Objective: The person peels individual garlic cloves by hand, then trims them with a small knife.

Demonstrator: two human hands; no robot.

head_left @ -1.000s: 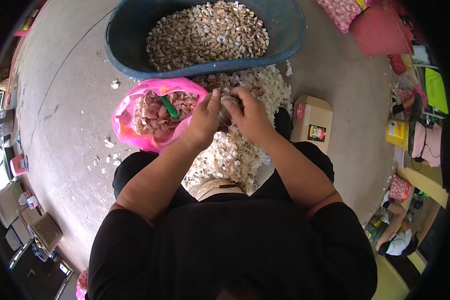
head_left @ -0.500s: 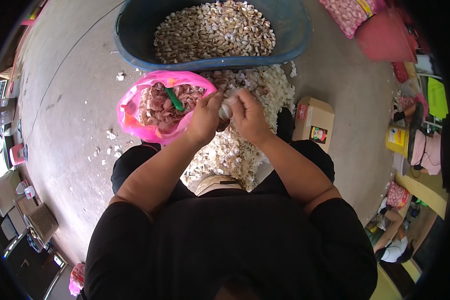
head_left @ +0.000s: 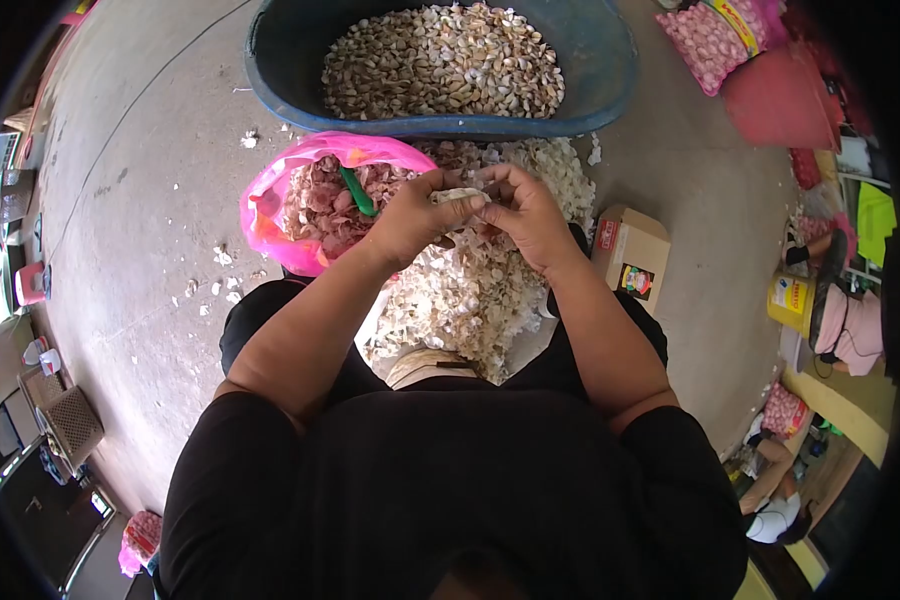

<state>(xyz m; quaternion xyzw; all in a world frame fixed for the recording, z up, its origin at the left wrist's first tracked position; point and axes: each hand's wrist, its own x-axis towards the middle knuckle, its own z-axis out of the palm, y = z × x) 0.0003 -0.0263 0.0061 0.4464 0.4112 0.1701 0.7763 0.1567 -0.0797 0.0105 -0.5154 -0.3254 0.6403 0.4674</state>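
My left hand (head_left: pixel 412 218) is closed around a whitish head of garlic (head_left: pixel 458 196), partly hidden by the fingers. My right hand (head_left: pixel 528 217) meets it from the other side, thumb and fingers pinched on papery garlic skin at the garlic's edge. Beneath both hands spreads a heap of pale garlic skins (head_left: pixel 445 310) between my knees. To the left stands an open pink bag (head_left: pixel 267 190) of reddish skins, with a green-handled tool (head_left: pixel 357 190) lying on them. Beyond the hands, a blue tub (head_left: pixel 440 127) holds many loose garlic cloves (head_left: pixel 440 65).
A cardboard box (head_left: pixel 630 255) stands by my right knee. Farther right are a net bag of garlic (head_left: pixel 705 45), a red tub (head_left: pixel 780 95) and a yellow bucket (head_left: pixel 790 300). Another person (head_left: pixel 775 515) is at the lower right. Skin scraps dot the floor (head_left: pixel 150 240).
The view has shifted slightly. My fingers have moved around the garlic; the right hand has turned and drawn slightly away, its thumb and fingertips now at the garlic's edge.
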